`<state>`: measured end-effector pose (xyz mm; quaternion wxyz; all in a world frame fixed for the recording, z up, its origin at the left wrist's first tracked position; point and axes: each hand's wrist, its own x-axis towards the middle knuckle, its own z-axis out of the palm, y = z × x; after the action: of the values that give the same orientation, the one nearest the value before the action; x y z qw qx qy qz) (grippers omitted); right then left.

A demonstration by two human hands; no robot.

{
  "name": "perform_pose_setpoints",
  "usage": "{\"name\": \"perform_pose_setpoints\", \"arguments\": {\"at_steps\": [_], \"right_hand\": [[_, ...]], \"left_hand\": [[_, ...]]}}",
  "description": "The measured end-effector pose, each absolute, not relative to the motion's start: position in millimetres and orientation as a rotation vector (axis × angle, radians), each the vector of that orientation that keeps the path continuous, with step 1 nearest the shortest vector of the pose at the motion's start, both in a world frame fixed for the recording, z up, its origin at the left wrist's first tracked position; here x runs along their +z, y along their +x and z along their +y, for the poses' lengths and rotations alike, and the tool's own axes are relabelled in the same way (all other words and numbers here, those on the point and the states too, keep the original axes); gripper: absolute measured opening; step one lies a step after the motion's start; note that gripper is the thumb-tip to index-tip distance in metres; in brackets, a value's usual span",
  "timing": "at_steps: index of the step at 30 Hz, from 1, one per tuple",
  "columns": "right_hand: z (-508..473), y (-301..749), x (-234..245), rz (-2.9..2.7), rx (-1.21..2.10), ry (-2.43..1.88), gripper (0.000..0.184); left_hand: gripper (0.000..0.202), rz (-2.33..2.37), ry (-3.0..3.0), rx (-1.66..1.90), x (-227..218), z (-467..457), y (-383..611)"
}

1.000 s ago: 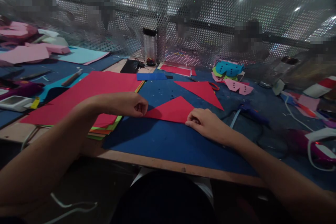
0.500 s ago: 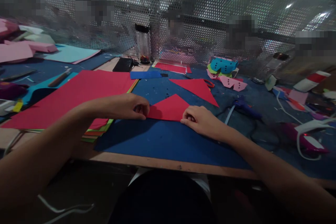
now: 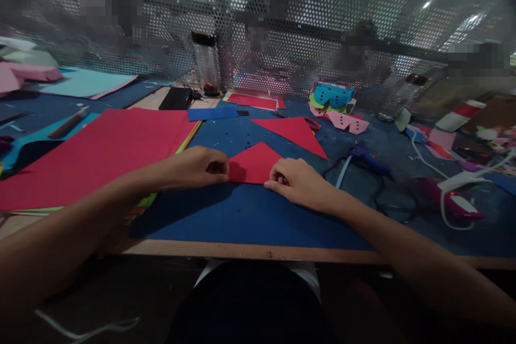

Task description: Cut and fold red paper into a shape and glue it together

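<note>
A red sheet of paper (image 3: 255,164) with a pointed top lies on the blue mat (image 3: 242,215) between my hands. At its left corner, my left hand (image 3: 203,167) is closed, thumb and fingers pinching the paper's edge. My right hand (image 3: 296,180) has its fingers curled and grips the lower right corner. Just behind lies a second red paper triangle (image 3: 296,131), flat on the mat. Scissors with orange handles (image 3: 313,124) are partly hidden under that triangle.
Left of the mat is a stack of coloured paper (image 3: 108,150), red on top. A blue glue gun (image 3: 368,161) and a purple device with a white cable (image 3: 451,199) lie to the right. Cut paper masks (image 3: 332,97), a clear bottle (image 3: 206,64) and a perforated metal screen (image 3: 282,37) stand behind.
The view has shifted slightly, so most things sit further left. My right hand has come a little closer to my left along the red paper's lower edge.
</note>
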<state>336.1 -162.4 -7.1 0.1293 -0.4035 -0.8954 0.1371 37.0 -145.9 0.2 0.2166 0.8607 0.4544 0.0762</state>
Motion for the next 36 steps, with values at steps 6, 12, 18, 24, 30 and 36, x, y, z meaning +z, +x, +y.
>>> {"name": "perform_pose_setpoints", "arguments": {"at_steps": [6,12,18,24,30,36], "right_hand": [[-163,331,-10,-2.572,0.403,-1.190,0.021],[-165,327,-6,-2.551,0.407,-1.287,0.020],[-164,324,-6,-2.515,0.424,-1.343,0.021],[-163,324,-7,-2.508,0.441,-1.340,0.021],[-163,323,-5,-2.516,0.432,-1.348,0.021],[-164,323,-5,-2.535,0.407,-1.337,0.022]], "left_hand": [[0.032,1.319,2.345,0.236,-2,-146,40],[0.033,1.333,2.348,0.240,-1,-146,43],[0.030,1.317,2.412,0.244,3,-151,46],[0.025,1.251,2.409,0.325,-2,-154,53],[0.033,1.295,2.438,0.473,-11,-159,72],[0.030,1.321,2.431,0.528,-15,-160,78]]}}
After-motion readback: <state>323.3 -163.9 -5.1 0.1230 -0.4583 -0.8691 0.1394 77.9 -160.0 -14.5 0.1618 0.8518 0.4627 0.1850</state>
